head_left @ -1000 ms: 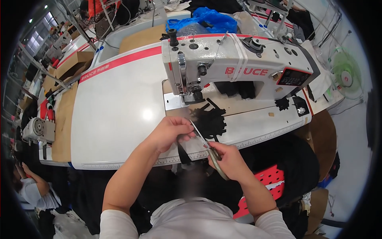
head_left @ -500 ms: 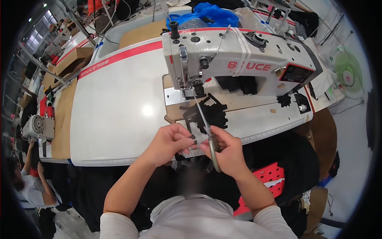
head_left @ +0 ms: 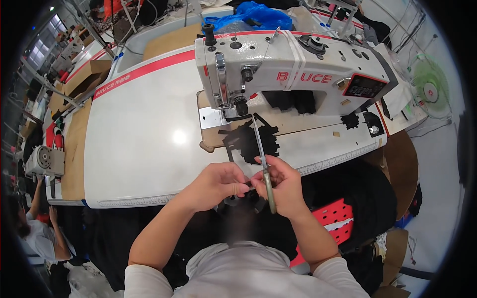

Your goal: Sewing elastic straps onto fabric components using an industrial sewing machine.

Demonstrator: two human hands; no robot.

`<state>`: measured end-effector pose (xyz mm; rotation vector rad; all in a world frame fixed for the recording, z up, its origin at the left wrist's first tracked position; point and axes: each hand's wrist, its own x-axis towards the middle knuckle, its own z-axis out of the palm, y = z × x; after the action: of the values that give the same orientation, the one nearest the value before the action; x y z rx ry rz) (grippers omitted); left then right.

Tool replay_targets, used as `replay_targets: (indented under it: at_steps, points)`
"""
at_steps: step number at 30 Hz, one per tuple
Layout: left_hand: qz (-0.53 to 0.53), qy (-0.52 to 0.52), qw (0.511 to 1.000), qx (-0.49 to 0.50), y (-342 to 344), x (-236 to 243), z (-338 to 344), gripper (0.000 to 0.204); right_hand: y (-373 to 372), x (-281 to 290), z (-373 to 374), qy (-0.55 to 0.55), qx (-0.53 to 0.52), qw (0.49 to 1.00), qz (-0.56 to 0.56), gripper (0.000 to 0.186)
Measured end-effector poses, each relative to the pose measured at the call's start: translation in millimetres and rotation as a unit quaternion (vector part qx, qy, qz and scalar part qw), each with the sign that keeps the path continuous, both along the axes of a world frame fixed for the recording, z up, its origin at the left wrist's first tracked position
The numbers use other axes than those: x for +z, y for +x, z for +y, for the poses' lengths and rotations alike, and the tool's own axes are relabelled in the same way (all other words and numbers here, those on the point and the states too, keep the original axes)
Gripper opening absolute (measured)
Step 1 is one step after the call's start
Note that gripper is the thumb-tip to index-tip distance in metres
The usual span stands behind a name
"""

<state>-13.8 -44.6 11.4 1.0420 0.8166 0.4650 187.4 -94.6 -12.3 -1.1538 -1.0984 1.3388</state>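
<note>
My right hand (head_left: 280, 188) holds long scissors (head_left: 259, 141) with a greenish handle, blades pointing away from me over a pile of black fabric strips (head_left: 246, 146) beside the sewing machine needle area. My left hand (head_left: 216, 186) pinches a small dark piece, mostly hidden by fingers, at the table's front edge, close to my right hand's fingertips. The white sewing machine (head_left: 298, 67) stands behind the pile, with more black fabric (head_left: 293, 102) under its arm. A ruler strip (head_left: 134, 202) runs along the front edge of the white table (head_left: 129, 144).
A small black pile (head_left: 350, 120) lies at the table's right. A blue plastic bag (head_left: 248, 19) is behind the machine, a green fan (head_left: 430, 92) at far right, a red perforated plastic piece (head_left: 335, 218) below the table. A co-worker (head_left: 42, 231) works beside another machine (head_left: 42, 161) at left.
The scissors have turned to point farther away from me. My hands have come closer together, my left hand moving right and slightly down in the last half second.
</note>
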Motion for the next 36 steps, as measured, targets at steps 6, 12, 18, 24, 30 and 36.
replay_targets:
  at_steps: [6, 12, 18, 24, 30, 36]
  points:
    - [0.031, 0.057, 0.998, 0.006, 3, -4, -4, 0.012, 1, 9, -1, -0.015, 0.018, 1.0, 0.005, 0.051]
    - [0.065, 0.053, 0.996, 0.029, 4, -3, -5, 0.013, 5, 6, -8, -0.057, 0.008, 0.997, 0.052, 0.054]
    - [0.069, 0.053, 0.996, 0.035, 7, -2, -5, 0.014, 7, -6, -9, 0.01, 0.021, 1.0, 0.021, 0.057]
    - [0.083, 0.041, 0.996, 0.012, 9, -1, -7, 0.013, 7, -9, -11, 0.054, 0.016, 0.998, -0.035, 0.056]
    - [0.118, 0.263, 0.956, -0.053, -12, -13, -29, 0.021, 24, -5, -19, 0.04, -0.115, 0.99, -0.075, 0.051]
    - [0.331, 0.375, 0.854, -0.141, -36, -18, -64, 0.03, 39, 0, -31, 0.028, -0.104, 0.986, -0.128, 0.049]
